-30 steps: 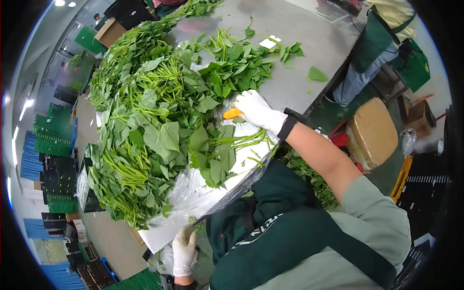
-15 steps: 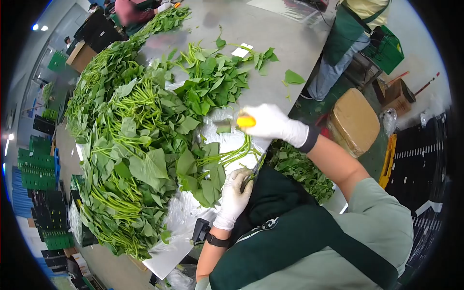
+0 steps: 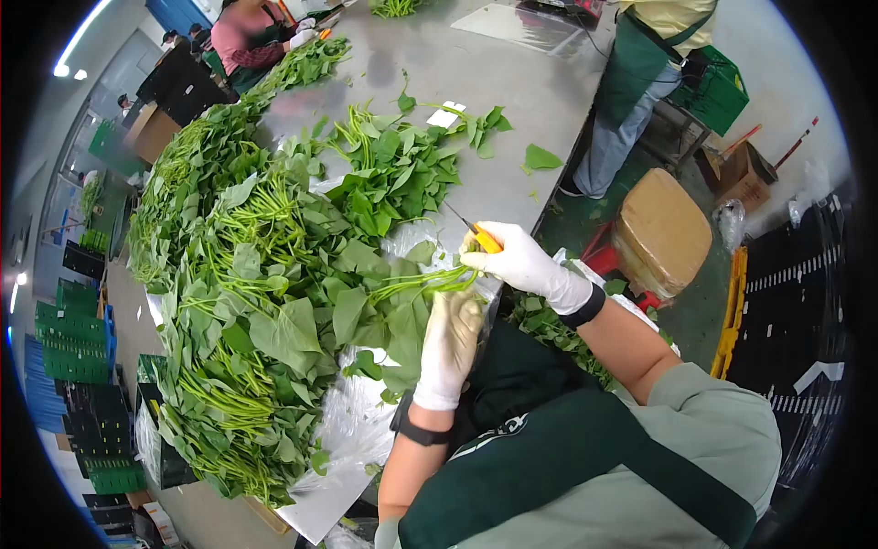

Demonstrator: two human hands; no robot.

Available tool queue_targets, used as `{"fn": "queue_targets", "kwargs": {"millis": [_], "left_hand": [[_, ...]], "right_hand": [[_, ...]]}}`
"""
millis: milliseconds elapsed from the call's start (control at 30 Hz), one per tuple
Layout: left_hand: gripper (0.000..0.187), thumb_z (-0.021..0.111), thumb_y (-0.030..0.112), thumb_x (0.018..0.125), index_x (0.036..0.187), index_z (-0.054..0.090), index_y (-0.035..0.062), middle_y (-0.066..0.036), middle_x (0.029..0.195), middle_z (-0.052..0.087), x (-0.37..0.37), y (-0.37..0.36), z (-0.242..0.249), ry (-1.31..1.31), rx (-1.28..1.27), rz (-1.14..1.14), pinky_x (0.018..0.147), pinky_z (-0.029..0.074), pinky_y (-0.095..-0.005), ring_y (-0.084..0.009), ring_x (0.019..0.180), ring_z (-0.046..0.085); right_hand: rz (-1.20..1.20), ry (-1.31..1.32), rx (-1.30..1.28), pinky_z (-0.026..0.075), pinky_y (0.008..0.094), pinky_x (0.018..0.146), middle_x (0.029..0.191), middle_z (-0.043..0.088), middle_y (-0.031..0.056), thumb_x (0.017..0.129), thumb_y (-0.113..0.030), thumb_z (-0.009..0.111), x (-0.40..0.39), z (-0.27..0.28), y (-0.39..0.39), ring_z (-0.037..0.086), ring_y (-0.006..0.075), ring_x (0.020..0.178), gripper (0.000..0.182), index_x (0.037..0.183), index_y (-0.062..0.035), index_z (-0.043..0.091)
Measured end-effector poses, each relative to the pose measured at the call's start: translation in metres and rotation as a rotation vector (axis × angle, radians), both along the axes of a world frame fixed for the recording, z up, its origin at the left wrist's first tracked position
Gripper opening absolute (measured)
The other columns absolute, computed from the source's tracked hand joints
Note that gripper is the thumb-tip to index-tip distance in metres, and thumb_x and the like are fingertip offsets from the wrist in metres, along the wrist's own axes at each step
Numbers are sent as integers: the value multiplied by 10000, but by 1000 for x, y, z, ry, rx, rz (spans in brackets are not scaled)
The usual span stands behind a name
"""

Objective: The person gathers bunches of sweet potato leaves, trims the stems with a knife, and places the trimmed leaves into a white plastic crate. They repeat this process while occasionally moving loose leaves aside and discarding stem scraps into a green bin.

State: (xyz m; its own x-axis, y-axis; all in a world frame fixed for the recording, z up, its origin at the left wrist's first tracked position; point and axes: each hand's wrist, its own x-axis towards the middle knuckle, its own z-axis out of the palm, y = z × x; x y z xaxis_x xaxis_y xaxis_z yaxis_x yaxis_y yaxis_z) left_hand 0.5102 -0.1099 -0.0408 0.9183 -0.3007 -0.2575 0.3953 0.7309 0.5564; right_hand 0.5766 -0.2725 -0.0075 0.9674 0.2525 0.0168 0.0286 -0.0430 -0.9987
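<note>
Evidently soft, light leafy green stems [image 3: 430, 279] at frame centre, on the steel counter [image 3: 521, 91].
Left gloved hand [image 3: 450, 343] clasps the stem ends; right gloved hand [image 3: 521, 261] clenches an orange-handled knife [image 3: 480, 236].

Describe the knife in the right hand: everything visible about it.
The knife is small, with an orange-yellow handle and a thin, dark, narrow blade. The gloved right hand grips the handle, hiding most of it; only its front end shows. The blade points up and to the left over the metal table, just above the green stems that the gloved left hand gathers. Whether the blade touches the stems cannot be told.
</note>
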Motion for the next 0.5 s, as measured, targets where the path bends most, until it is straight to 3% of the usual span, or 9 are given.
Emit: {"fn": "queue_targets", "kwargs": {"millis": [33,100,167,233,300,333,400,467,500], "left_hand": [[379,529,282,992,1277,464,39,-45,1121,581,6,-5,2,35,-215,66,734,459,-241,-101,879,566],[326,497,284,1004,1258,495,80,-59,1102,611,14,-8,-14,-7,-264,40,739,480,-241,-109,895,568],[190,502,195,1003,1139,536,66,-26,1036,602,24,-17,-12,52,-66,65,711,463,-241,-110,798,555],[133,528,148,988,1103,549,85,-26,1003,609,28,-24,-9,12,-34,46,676,461,-235,-101,745,528],[109,544,96,972,1081,550,92,-48,1021,612,26,-29,-5,-150,139,189,657,458,-231,-97,744,535],[98,553,74,962,1059,550,87,-66,1037,614,27,-30,2,-207,185,189,658,455,-231,-99,744,535],[85,554,64,959,1044,555,60,-67,1023,611,30,-34,9,-295,312,260,675,448,-233,-102,755,529],[79,550,77,964,1037,560,50,-58,1013,612,29,-40,22,-383,407,262,678,439,-234,-101,748,518],[77,549,69,960,1032,554,39,-67,1018,612,25,-42,30,-455,626,272,676,443,-242,-102,753,522]], "right_hand": [[8,-16,58,414,211,588,794,566,-27,851,-126,683,-5,-1,-3,501,37,678,154,940,-30,602],[-13,-16,71,423,207,593,785,568,-27,859,-116,685,-18,2,-9,521,41,677,153,952,-30,599],[-7,96,9,444,228,650,792,564,-16,885,-136,663,-24,5,-19,522,54,712,163,950,-5,590],[-29,100,42,442,217,628,760,553,-11,897,-184,665,-29,-3,-31,509,40,688,209,986,-9,594],[-147,143,-156,483,290,631,760,614,64,896,-244,646,-34,-5,-46,605,135,679,269,1026,-15,594],[-174,127,-151,483,290,631,760,614,64,896,-244,646,-35,-16,-57,605,135,679,269,1026,-15,594],[-339,-157,-478,491,301,641,795,648,68,884,-141,596,-44,-41,-71,614,150,677,211,1061,-26,596],[-295,-89,-516,498,324,663,820,656,104,857,-123,587,-58,-21,-78,634,202,708,234,1069,-24,593],[-225,-11,-551,504,346,684,844,663,140,831,-106,578,-68,-6,-80,653,254,740,261,1077,-22,591]]}}
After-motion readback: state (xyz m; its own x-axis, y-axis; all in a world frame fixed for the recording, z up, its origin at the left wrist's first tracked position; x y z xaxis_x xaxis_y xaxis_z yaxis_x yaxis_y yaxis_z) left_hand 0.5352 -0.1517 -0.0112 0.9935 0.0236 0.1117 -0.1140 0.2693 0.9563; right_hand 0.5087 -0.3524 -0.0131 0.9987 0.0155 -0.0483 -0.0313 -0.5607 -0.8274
